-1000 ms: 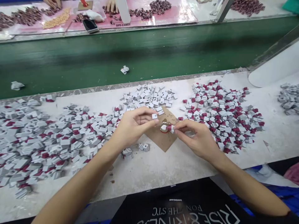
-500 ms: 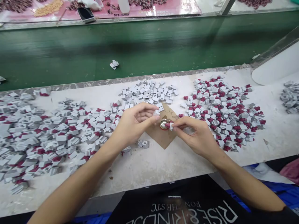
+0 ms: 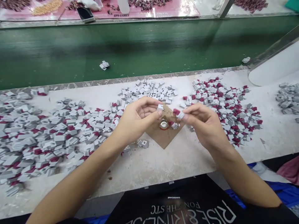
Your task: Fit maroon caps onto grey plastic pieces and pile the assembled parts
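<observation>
My left hand [image 3: 142,116] pinches a small light grey plastic piece [image 3: 160,107] between thumb and fingertips. In my right hand [image 3: 203,121] is a grey piece with a dark red part on its end [image 3: 177,112], pinched at its grey side and raised above the table. Below and between the hands lies a square of brown cardboard [image 3: 163,141]. On it sits a round shiny cap-like dish [image 3: 163,124] with a scalloped rim. Another red-and-grey piece [image 3: 173,125] rests beside the dish, touching or very near its rim.
Loose grey pieces [image 3: 149,90] lie behind the cardboard. Mixed grey and red pieces form a large heap [image 3: 46,140] at left and another [image 3: 224,105] at right. Beyond the table edge runs a green conveyor belt [image 3: 140,46] carrying a few pieces. A white curved object [image 3: 275,63] stands at right.
My right hand has lifted away from the dish and moved right, with a red-and-grey piece in its fingers. The left hand has hardly moved. Pieces on the belt have shifted left.
</observation>
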Action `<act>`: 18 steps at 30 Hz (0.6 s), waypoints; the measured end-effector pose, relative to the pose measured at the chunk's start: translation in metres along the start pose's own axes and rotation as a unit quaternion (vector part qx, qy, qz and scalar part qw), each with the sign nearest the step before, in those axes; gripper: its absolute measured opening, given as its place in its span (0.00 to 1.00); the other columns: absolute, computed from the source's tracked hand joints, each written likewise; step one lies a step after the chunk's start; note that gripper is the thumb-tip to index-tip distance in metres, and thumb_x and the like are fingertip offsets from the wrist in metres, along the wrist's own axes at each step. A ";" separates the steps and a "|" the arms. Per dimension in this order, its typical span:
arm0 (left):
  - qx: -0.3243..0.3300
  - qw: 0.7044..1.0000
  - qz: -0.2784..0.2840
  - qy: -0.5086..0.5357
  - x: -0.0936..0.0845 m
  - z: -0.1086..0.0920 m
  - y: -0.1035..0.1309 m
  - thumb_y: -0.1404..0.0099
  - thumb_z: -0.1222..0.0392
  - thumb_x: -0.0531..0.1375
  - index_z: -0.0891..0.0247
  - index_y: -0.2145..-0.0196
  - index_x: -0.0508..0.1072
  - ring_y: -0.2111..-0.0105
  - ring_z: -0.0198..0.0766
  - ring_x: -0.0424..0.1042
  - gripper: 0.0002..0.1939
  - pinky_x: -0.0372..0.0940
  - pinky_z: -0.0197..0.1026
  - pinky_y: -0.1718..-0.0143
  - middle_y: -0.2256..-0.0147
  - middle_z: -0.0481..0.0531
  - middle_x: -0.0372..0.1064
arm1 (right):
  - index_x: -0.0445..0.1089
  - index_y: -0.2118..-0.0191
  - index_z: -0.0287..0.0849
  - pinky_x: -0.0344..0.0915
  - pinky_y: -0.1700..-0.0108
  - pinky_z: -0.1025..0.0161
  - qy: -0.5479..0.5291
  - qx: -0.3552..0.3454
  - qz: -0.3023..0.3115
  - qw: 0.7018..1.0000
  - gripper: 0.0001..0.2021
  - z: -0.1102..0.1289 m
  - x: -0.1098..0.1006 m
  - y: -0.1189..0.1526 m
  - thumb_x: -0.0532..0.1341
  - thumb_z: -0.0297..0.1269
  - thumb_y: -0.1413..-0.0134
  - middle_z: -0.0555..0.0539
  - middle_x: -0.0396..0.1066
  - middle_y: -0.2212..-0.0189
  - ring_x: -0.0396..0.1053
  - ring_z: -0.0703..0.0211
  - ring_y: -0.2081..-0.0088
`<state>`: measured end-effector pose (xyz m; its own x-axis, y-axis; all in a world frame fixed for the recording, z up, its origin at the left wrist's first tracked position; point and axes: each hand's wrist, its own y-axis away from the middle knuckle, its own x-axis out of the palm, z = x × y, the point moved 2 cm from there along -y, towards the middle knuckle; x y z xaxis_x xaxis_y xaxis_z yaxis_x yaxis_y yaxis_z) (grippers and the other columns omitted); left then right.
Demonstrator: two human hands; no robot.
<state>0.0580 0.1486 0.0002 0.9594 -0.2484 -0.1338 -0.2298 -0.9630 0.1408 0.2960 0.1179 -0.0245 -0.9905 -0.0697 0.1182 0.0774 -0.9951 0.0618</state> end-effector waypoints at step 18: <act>0.006 0.991 0.058 0.118 0.024 -0.009 -0.012 0.28 0.60 0.75 0.61 0.51 0.84 0.58 0.44 0.89 0.10 0.86 0.45 0.53 0.56 0.55 0.87 | 0.83 0.61 0.52 0.87 0.44 0.48 -0.129 0.032 -0.009 0.991 0.11 0.005 0.004 -0.016 0.83 0.43 0.43 0.52 0.87 0.61 0.87 0.53 0.58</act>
<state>0.0849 0.1548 0.0038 0.9378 -0.3274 0.1158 -0.3410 -0.9311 0.1293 0.2909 0.1344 -0.0202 -0.9305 -0.0227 0.3657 0.0743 -0.9890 0.1276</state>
